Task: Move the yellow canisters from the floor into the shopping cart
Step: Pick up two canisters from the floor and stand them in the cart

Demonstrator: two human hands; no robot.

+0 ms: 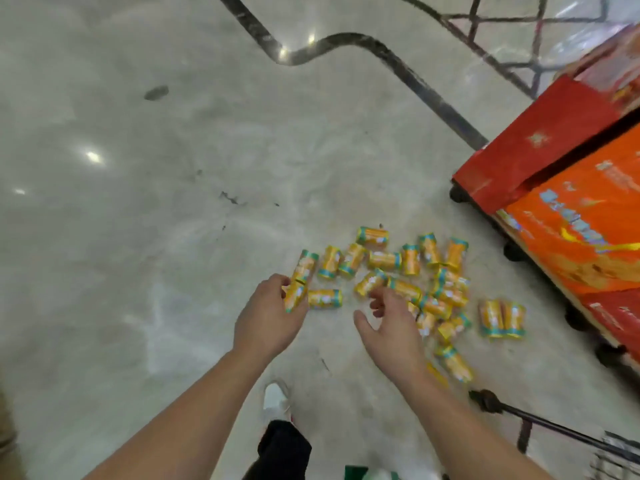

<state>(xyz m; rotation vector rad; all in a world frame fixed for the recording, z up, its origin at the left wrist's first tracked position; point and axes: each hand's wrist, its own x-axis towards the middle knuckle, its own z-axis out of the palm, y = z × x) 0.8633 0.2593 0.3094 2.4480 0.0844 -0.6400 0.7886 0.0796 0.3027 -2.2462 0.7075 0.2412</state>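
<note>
Several yellow canisters [384,259] with teal ends lie scattered on the pale marble floor at centre right. My left hand [268,315] grips one yellow canister [295,299] at the left edge of the pile, beside another canister [304,266]. My right hand [391,329] hovers over the middle of the pile with fingers loosely curled and thumb spread, holding nothing; it hides a few canisters. A corner of the wire shopping cart [568,436] shows at the bottom right.
A red and orange display stand [568,202] on black castors fills the right side. My white shoe [275,398] and dark trouser leg are below the hands. A dark inlaid line [346,39] curves across the floor.
</note>
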